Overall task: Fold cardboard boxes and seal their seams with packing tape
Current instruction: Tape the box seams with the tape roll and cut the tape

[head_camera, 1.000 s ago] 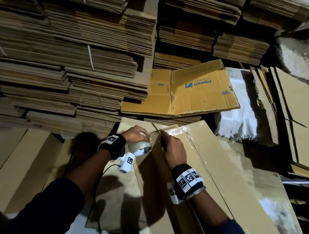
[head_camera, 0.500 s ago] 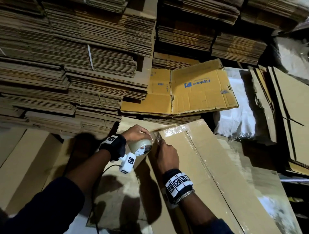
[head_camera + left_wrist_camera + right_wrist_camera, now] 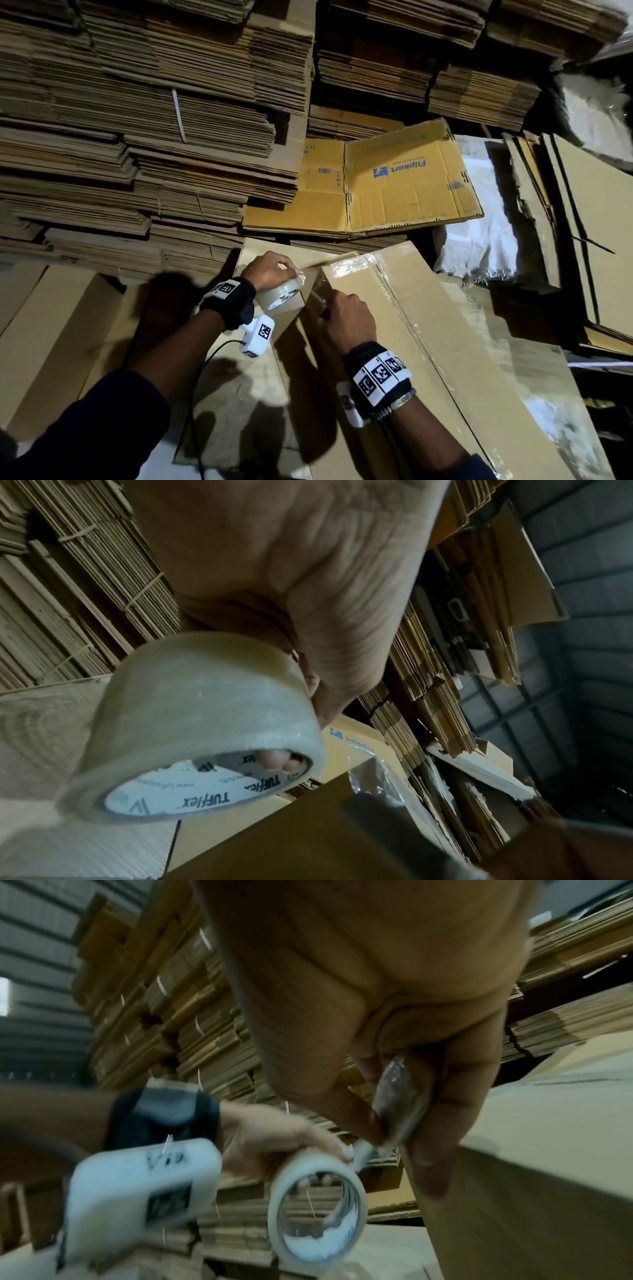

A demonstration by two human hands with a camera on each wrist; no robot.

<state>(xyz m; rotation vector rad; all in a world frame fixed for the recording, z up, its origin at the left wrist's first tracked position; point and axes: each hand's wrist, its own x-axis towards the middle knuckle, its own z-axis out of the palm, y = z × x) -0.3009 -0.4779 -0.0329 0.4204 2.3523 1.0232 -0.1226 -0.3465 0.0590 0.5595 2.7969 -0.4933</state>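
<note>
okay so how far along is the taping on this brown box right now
Done: a glossy tape strip already runs along the brown box. In hand: left hand grips the tape roll; right hand pinches the tape end by the box's left edge. Left: pressing that piece down.

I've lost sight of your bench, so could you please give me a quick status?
Left hand grips tape roll. Right hand pinches the tape's loose end at the box edge. Nothing in the way.
</note>
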